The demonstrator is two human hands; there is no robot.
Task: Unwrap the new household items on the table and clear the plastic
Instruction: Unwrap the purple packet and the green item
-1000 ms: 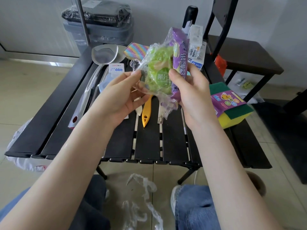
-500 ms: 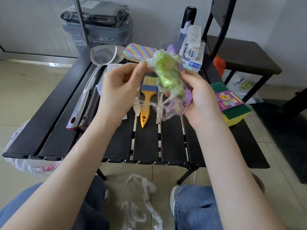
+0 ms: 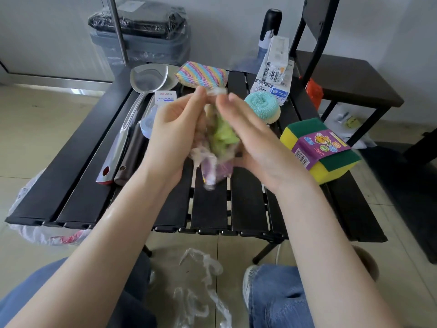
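Observation:
Above the middle of the black slatted table (image 3: 246,204), both my hands hold a green scrubber in a clear and purple plastic wrapper (image 3: 221,138). My left hand (image 3: 175,129) pinches the top of the plastic with thumb and forefinger. My right hand (image 3: 250,136) pinches the same top edge and cups the packet from the right. The picture is blurred by motion, so I cannot tell whether the plastic is torn. On the table lie a rainbow sponge (image 3: 201,74), a teal scrubber (image 3: 261,106), a wrapped yellow-green sponge pack (image 3: 324,147) and a wrapped metal spatula (image 3: 132,114).
Crumpled clear plastic (image 3: 201,287) lies on the floor between my knees. A white bag (image 3: 35,226) sits under the table's left edge. A white packet (image 3: 275,69) and a dark bottle (image 3: 270,24) stand at the back. A black chair (image 3: 343,76) is at right, a lined bin (image 3: 139,34) behind.
The packet has dropped lower and turned edge-on between my hands. Both hands have closed in on its top. The teal scrubber behind is now uncovered; the yellow brush is hidden.

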